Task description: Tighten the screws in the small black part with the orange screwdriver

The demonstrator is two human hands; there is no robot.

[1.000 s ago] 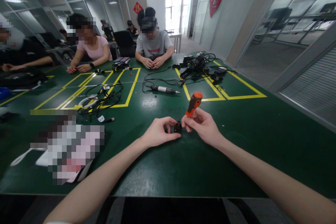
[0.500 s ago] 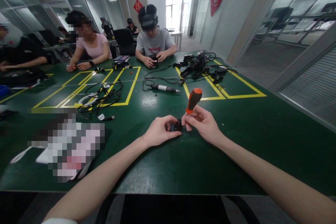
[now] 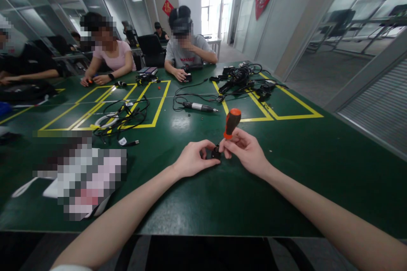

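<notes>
A small black part (image 3: 216,152) rests on the green table (image 3: 178,207), held between the thumb and fingers of my left hand (image 3: 194,160). Just right of it, my right hand (image 3: 246,149) grips a screwdriver (image 3: 232,123) with an orange and dark handle. The handle points up and leans slightly to the right. My right fingers hide the shaft, and its tip cannot be made out beside the black part.
A silver and black pen-shaped tool (image 3: 199,106) lies beyond my hands. Black cables (image 3: 240,80) are heaped at the back right, more cables (image 3: 140,114) at the left. A blurred pinkish item (image 3: 101,178) lies front left. Several people sit around the table.
The screwdriver handle has shifted slightly left and stands a little more upright. Across the table, a person has raised one hand to the face. My left hand has barely moved.
</notes>
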